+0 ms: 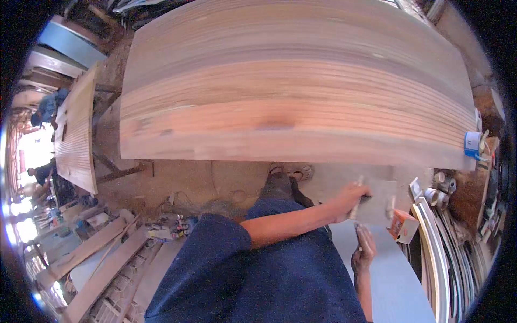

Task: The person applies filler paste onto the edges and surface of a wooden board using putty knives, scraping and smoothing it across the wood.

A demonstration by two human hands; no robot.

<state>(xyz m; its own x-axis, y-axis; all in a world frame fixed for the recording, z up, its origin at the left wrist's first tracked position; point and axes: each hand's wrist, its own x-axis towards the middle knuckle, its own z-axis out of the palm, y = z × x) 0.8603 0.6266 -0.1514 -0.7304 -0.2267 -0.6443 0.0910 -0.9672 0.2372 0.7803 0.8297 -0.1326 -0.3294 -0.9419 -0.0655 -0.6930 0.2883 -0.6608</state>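
My left hand (pixel 350 202) reaches across my body to the right. Its fingers are closed on the edge of a flat grey sheet (pixel 379 202); motion blur hides whether this is thin board or another material. Just below it, my right hand (pixel 365 247) points upward with its fingers pressed together. Something thin and pale seems to lie along those fingers, too small to name. Under the right hand is a light grey-blue panel (pixel 396 274). In front of me lies a large wooden panel (pixel 291 86) with grooved lines and reddish and brown bands, blurred by motion.
A blue-and-white can (pixel 472 144) sits by the panel's right corner. An orange-and-white box (pixel 404 226) stands right of my hands, near upright boards (pixel 439 258). Left are another grooved panel (pixel 78 132), wood planks (pixel 102 264) and a distant person (pixel 48 107).
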